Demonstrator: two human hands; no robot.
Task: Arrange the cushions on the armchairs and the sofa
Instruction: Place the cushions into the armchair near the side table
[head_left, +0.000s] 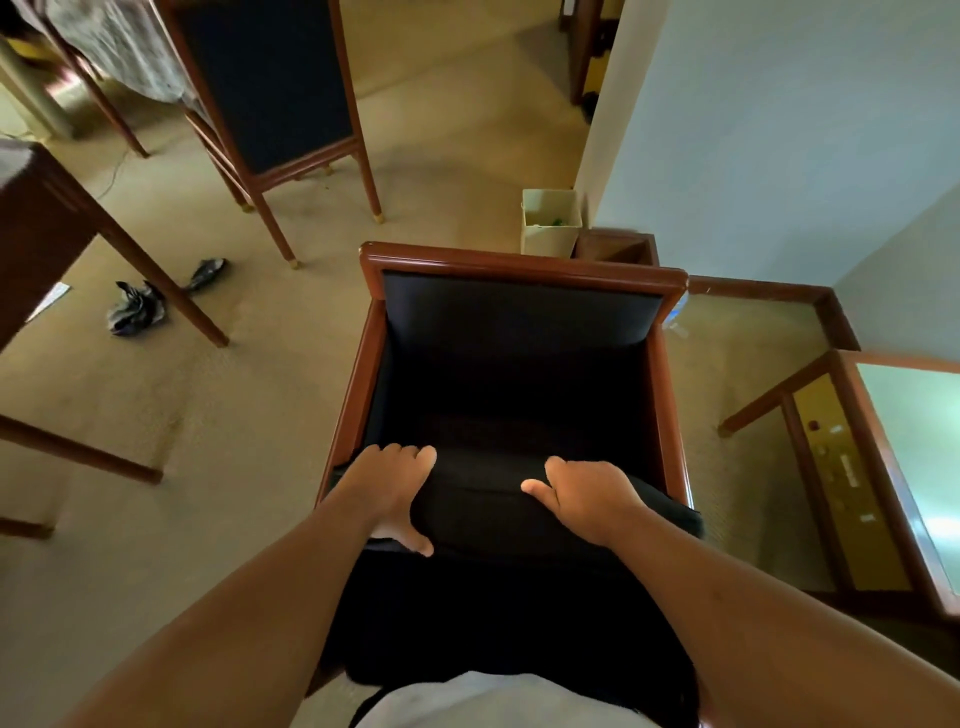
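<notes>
A wooden-framed armchair (519, 260) with dark upholstery stands right in front of me. A black seat cushion (483, 499) lies on its seat, its front edge sticking out past the frame toward me. My left hand (392, 488) grips the cushion's front left part, fingers on top and thumb under the edge. My right hand (587, 496) rests on the cushion's front right part with fingers curled over it. The chair's inside is very dark, so the cushion's back edge is hard to make out.
A second dark armchair (270, 88) stands at the back left. A wooden table leg (171, 296) and a dark cloth heap (137, 306) are on the carpet at left. A white bin (550, 223) sits behind the armchair. A wooden side table (852, 467) stands at right.
</notes>
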